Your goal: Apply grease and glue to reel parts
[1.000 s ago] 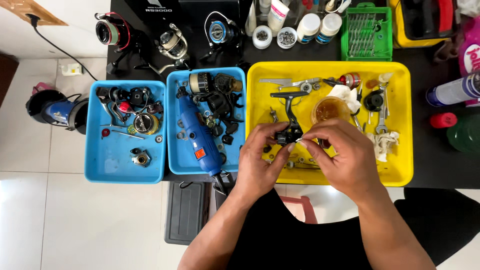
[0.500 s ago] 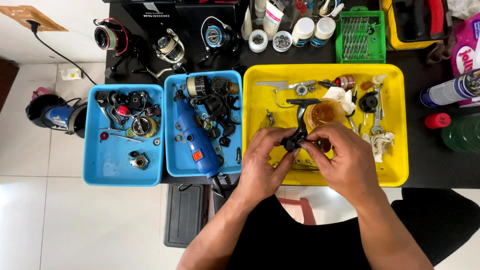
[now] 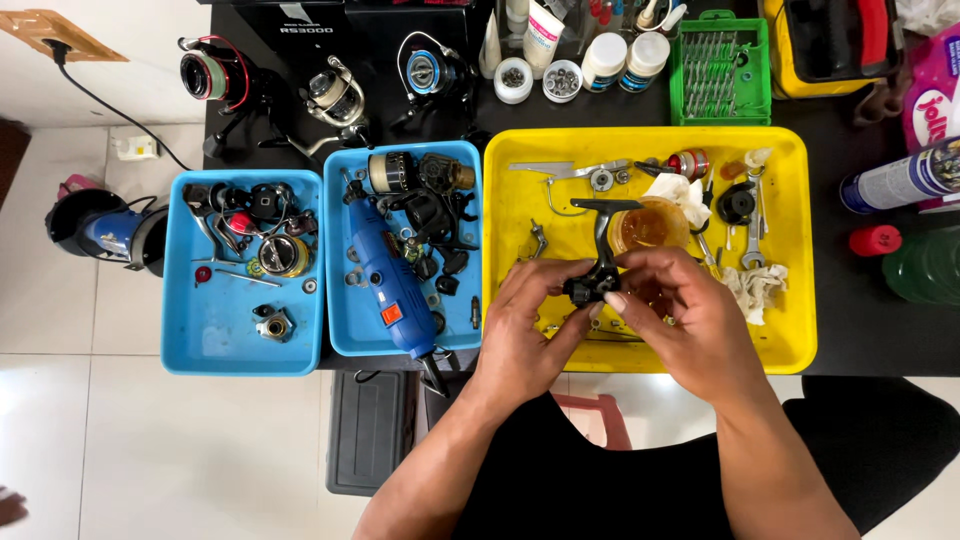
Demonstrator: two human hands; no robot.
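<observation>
Both my hands hold a black fishing reel body (image 3: 597, 270) over the yellow tray (image 3: 795, 345). My left hand (image 3: 525, 320) grips it from the left and below. My right hand (image 3: 680, 310) pinches its right side with thumb and fingers. The reel's foot (image 3: 605, 206) points away from me. Just behind it in the tray stands a small bowl of amber liquid (image 3: 650, 225), with a white tissue (image 3: 680, 190), a metal bail wire (image 3: 560, 172), a black round part (image 3: 738, 203) and a wrench (image 3: 755, 240) around it.
Two blue trays (image 3: 240, 350) (image 3: 345, 340) on the left hold reel parts and a blue rotary tool (image 3: 385, 275). Assembled reels (image 3: 210, 78), small jars (image 3: 603, 62), a green bit rack (image 3: 718, 70) and a spray can (image 3: 900, 178) line the black table. White tiled floor lies left.
The reel body has turned in my hands and sits a little lower. My right fingers have shifted closer onto its side.
</observation>
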